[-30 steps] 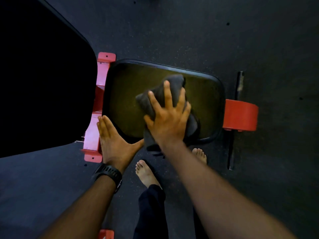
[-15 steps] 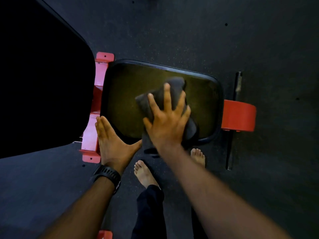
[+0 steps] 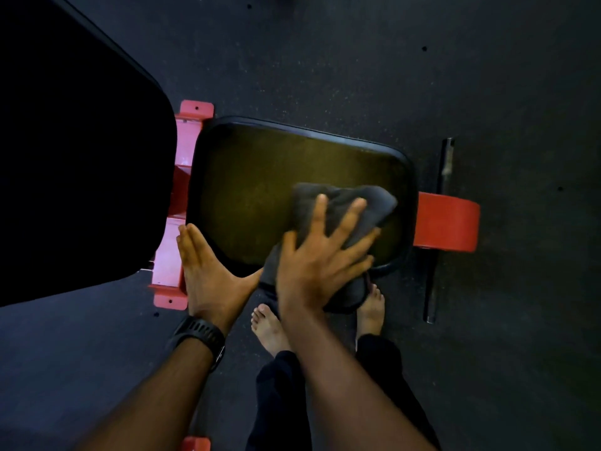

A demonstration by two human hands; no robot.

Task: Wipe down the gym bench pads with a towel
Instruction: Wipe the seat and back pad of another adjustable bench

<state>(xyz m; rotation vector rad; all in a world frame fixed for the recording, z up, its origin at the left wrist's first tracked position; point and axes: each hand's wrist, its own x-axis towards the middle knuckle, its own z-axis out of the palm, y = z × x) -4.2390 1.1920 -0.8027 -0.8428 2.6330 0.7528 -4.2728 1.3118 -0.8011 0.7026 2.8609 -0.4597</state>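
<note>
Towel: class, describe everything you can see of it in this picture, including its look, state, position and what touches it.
The towel is dark grey, soft-looking cloth, bunched and folded rather than spread flat. It lies on the near right part of the seat pad, with one end hanging over the pad's near edge. The right hand presses flat on it, fingers splayed, covering its middle. The left hand rests on the pad's near left corner, its thumb reaching toward the towel; whether they touch cannot be told.

I see the towel (image 3: pixel 344 206) on the near right part of the seat pad (image 3: pixel 260 190), under my right hand (image 3: pixel 320 255). My left hand (image 3: pixel 208 271) rests at the pad's near left corner. The back pad (image 3: pixel 81 141) lies to the left. My feet (image 3: pixel 268 323) stand just before the pad.
</note>
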